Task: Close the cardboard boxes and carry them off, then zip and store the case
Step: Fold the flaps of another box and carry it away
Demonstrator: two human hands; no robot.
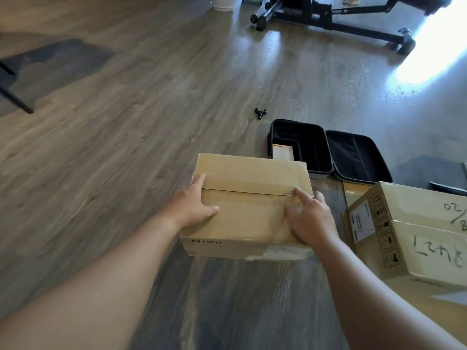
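Note:
A cardboard box marked PICO (250, 188) sits on the wood floor in front of me, its top flaps folded down and meeting at a seam. My left hand (193, 204) lies on its left top edge, fingers straight, thumb across the near flap. My right hand (309, 215) presses flat on the right of the near flap. A second cardboard box (414, 228) with handwritten marks and a label stands at the right, its flaps down. Behind the first box a black case (328, 152) lies open, unzipped, with a white and orange card inside its left half.
A small black three-lobed part (260, 112) lies on the floor beyond the case. A black wheeled frame (328, 18) stands at the back. A dark furniture leg (15, 97) is at the far left. Bright light glares at the upper right.

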